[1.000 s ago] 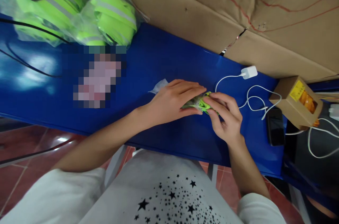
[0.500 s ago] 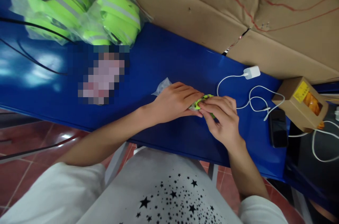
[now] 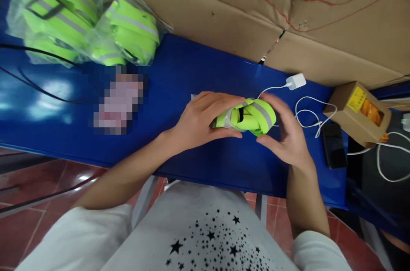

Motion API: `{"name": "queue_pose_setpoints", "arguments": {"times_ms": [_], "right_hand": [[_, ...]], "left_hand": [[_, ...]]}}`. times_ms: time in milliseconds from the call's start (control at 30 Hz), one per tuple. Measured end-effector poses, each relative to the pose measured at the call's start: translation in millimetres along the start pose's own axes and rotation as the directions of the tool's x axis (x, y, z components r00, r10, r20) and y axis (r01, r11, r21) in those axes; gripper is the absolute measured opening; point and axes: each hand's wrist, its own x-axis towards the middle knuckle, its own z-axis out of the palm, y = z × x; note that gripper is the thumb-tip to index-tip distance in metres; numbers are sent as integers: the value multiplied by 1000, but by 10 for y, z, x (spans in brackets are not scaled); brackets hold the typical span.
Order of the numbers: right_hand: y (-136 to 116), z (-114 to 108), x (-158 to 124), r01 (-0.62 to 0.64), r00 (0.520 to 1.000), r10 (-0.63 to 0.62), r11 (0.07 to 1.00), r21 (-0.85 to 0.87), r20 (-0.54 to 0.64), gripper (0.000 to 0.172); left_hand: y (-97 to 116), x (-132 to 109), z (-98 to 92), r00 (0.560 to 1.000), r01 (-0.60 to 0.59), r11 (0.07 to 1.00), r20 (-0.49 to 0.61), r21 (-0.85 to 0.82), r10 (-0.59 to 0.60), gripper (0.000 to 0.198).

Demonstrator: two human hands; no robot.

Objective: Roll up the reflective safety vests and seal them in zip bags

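Note:
A rolled neon-green strap with a grey reflective stripe (image 3: 261,116) shows between my hands above the blue table. My left hand (image 3: 200,119) is wrapped round its left end, where some clear plastic bag shows over the strap. Beside the strap's right end, my right hand (image 3: 286,134) is spread, with thumb and fingers apart; its fingers are slightly blurred. Whether the right fingertips touch the strap is hard to tell. A bit of clear plastic shows behind my left hand.
Bagged green straps (image 3: 134,31) lie at the back left of the blue table (image 3: 198,66), above a pixelated item (image 3: 120,102). On the right are a white charger (image 3: 296,81) with its cable, a black phone (image 3: 333,146) and a cardboard box (image 3: 355,113). Brown padding stands behind.
Much more of the green strap shows now, out of the bag's right side. My right hand has opened and moved right. The view has shifted slightly.

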Motion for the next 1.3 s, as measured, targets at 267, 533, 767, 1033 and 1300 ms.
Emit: {"name": "queue_pose_setpoints", "arguments": {"times_ms": [267,533,767,1033,1300], "right_hand": [[-1,174,-9,74,997,-67,972,-222,39,41],[-143,480,-62,137,987,-155,942,-306,-34,26],[-237,267,-52,22,999,-22,1000,19,30,39],[-243,532,-77,175,974,-224,831,-528,-30,27],[-258,489,-47,166,984,-177,908,-384,5,29]], "left_hand": [[-25,-52,33,963,-7,983,267,182,-42,89],[-67,-110,190,987,-145,958,110,249,121,38],[-78,-52,83,994,-64,972,96,227,43,46],[32,-60,179,957,-240,928,229,285,178,31],[72,-80,170,976,-169,945,181,278,122,53]]}}
